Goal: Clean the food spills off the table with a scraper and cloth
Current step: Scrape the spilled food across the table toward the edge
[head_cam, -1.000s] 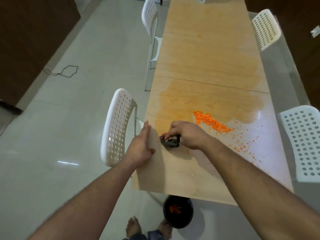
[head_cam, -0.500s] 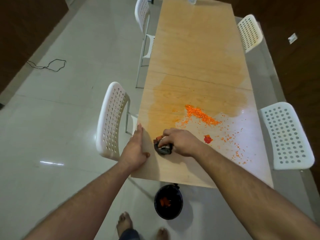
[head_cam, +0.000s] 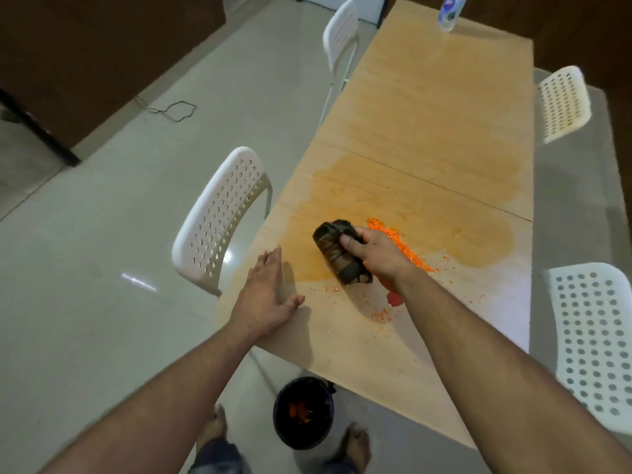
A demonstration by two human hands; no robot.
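Since a moment earlier, the right hand (head_cam: 374,254) has carried the cloth (head_cam: 338,256) farther up the table (head_cam: 427,107), beside the orange crumbs (head_cam: 398,246). Its fingers curl around the dark, bunched, damp-looking wad, likely for a wiping stroke. Fingers straight and spread, the left hand (head_cam: 265,297) rests flat at the table's edge, probably as a brace. A black bin (head_cam: 302,412) waits below, seemingly for scraps.

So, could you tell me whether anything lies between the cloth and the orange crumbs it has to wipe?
Nothing visible does. The right hand holds the cloth on the table, and the orange crumbs lie just behind that hand.
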